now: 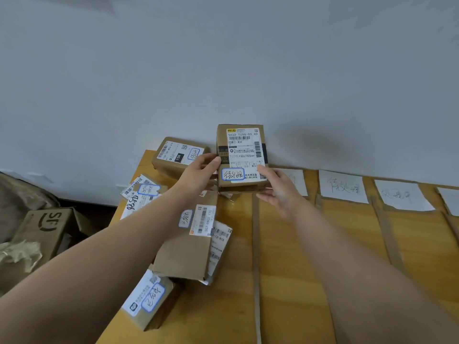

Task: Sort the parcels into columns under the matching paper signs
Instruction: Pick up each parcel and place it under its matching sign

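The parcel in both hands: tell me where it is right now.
The held parcel is centre frame near the wall, between the left hand and right hand, just left of the paper signs.

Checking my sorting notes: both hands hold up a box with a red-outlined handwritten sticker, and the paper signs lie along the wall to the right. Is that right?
Not quite. The sticker on the held box is outlined in blue, not red, as the head view shows. The rest stands: the left hand and right hand both hold it up, and the paper signs lie along the wall to the right.
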Motion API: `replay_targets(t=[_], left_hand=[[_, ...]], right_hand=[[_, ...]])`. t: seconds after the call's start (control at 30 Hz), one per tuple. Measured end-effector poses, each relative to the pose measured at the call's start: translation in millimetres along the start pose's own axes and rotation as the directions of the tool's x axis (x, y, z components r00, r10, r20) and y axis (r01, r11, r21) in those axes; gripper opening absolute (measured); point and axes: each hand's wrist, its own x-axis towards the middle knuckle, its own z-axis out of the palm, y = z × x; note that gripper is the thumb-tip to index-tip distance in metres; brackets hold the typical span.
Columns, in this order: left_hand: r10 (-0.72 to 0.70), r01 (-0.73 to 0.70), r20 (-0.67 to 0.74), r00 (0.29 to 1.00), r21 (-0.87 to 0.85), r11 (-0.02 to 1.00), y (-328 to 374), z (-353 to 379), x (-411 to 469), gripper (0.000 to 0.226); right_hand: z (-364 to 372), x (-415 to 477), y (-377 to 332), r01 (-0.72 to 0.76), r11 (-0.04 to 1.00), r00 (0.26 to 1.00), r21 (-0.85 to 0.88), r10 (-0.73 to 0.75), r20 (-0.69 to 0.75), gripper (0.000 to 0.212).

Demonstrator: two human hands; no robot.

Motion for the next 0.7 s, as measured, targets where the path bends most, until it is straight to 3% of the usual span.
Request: replay_targets(t=[0.3,0.43,0.6,0.7], left_hand=[[0.081,-0.081,-0.002,0.997,-0.080,0.993,9,71,-76,0.013],[0.100,-0.100,-0.006,0.995,-0.074,0.992,5,111,-102,0.023],[0.122,-0.124,-0.028,0.992,-0.066,0.990,1,150,-125,0.012],[0.129,-0.131,-0.041,0.991,-0.054,0.990,-2,168,-136,0.020]], right_hand=[[-74,-76,21,0.140,0.990,0.990,0.018,-0.140,-0.003,0.050],[-118,-101,26,0.178,0.984,0.984,-0.008,-0.178,-0.001,0.047],[-159,-122,32,0.206,0.979,0.979,-0.004,-0.206,0.012,0.049],[-178,-129,36,0.203,0.979,0.979,-0.001,-0.203,0.025,0.054]])
